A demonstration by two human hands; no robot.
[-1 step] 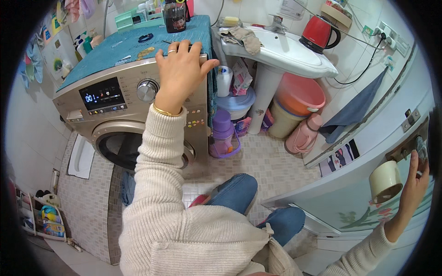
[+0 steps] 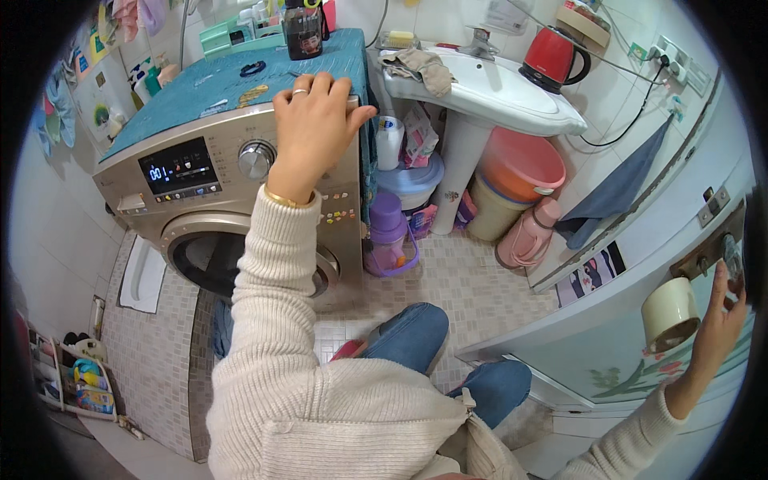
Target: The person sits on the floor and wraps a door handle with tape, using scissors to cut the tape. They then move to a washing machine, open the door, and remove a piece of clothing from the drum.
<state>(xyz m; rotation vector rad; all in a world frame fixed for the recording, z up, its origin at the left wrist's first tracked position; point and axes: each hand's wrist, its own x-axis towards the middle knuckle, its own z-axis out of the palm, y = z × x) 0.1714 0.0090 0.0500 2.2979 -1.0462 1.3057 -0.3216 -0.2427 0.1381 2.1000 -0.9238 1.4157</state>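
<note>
My left hand (image 2: 316,132) lies palm down on the top front edge of a champagne-coloured washing machine (image 2: 340,240), fingers spread and the thumb pointing right. A ring and a gold bracelet are on that hand and wrist. The machine's display is lit, and its round door looks closed, partly hidden behind my sleeve. At the far right, my right hand (image 2: 720,320) has its fingers round the handle (image 2: 732,254) of a door (image 2: 576,364). Beside that hand hangs a cream cylindrical container (image 2: 670,316). A teal cloth (image 2: 188,90) covers the machine's top, with a dark bottle (image 2: 303,32) on it.
Right of the machine stands a white pedestal sink (image 2: 488,92) with a rag (image 2: 420,68) and a red kettle (image 2: 550,58). Beneath are a purple jug (image 2: 388,232), nested buckets (image 2: 520,172) and a pink flask (image 2: 528,234). A squat toilet (image 2: 144,276) is at left.
</note>
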